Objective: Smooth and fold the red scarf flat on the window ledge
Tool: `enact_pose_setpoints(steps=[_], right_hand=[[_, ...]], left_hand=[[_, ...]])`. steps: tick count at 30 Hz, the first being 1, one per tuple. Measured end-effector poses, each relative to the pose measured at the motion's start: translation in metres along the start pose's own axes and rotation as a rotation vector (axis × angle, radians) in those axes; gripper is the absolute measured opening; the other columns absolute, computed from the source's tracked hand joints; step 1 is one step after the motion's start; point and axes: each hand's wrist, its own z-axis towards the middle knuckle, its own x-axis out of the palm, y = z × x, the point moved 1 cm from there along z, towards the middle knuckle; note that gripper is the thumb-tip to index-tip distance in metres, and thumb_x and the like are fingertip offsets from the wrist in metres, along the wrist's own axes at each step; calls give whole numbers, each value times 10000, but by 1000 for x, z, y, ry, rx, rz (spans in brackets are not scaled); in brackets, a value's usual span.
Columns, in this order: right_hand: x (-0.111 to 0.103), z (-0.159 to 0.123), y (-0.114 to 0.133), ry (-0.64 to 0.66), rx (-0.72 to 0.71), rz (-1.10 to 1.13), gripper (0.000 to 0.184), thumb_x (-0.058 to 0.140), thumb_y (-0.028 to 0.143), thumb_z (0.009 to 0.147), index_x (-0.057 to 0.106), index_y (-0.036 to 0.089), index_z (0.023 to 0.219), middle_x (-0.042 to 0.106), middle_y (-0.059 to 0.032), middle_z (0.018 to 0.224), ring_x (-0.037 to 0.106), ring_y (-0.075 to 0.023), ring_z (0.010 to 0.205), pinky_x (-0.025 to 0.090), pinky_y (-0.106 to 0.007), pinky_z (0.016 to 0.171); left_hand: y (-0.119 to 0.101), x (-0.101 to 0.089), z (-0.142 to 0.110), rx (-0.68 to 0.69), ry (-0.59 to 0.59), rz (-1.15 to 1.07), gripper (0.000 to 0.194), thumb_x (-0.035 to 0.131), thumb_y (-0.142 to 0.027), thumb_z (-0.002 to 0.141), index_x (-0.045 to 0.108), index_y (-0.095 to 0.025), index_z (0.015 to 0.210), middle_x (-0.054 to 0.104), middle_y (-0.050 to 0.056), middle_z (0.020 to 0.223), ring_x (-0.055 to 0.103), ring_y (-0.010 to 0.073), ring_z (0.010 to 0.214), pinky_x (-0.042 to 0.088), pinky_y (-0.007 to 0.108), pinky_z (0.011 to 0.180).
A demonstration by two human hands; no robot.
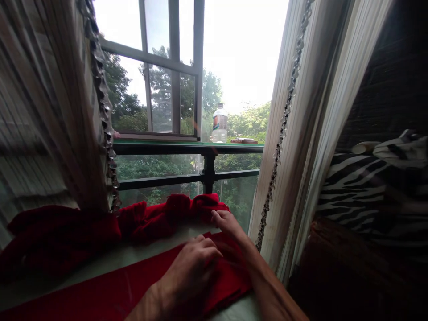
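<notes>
A flat, folded red cloth (110,285) lies across the pale-covered surface in front of me. Over its right part is my left hand (195,261), with its fingers curled closed; the fingertips are hidden beneath the hand. My right hand (227,222) is farther away, near the cloth's far right corner. Its fingers are also closed, with the thumb side towards the left, and whatever they may hold cannot be seen. Just behind that hand, a bunched red cloth (150,218) runs along the back of the surface and spreads to the left.
An open window (174,67) stands behind a dark railing (160,180). On the green ledge are a plastic bottle (220,125) and a small flat object (244,141). Curtains (301,133) with bead strings hang on both sides. Zebra-patterned fabric (354,191) lies at right.
</notes>
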Motion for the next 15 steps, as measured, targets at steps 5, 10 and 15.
enact_pose_setpoints(steps=[5, 10, 15], right_hand=[[4, -1, -12, 31, 70, 43, 309, 690, 464, 1039, 714, 186, 1173, 764, -33, 1129, 747, -209, 930, 656, -409, 825], [6, -2, -10, 35, 95, 53, 308, 688, 463, 1040, 713, 194, 1187, 762, -41, 1160, 746, -215, 959, 654, -421, 848], [3, -4, -6, 33, 95, 42, 324, 691, 471, 1035, 713, 193, 1200, 757, -42, 1190, 744, -235, 997, 651, -439, 875]], left_hand=[[-36, 23, 4, 104, 173, 2, 347, 589, -67, 987, 797, -302, 1135, 801, -20, 1224, 685, 247, 1072, 528, 381, 1010], [-31, 31, 1, 57, 143, 83, 183, 604, -199, 1039, 771, -270, 1019, 767, 29, 1099, 680, 252, 965, 540, 360, 834], [-29, 28, 2, 105, 101, 98, 205, 507, -155, 1028, 650, -238, 907, 733, 38, 1016, 641, 217, 853, 504, 323, 774]])
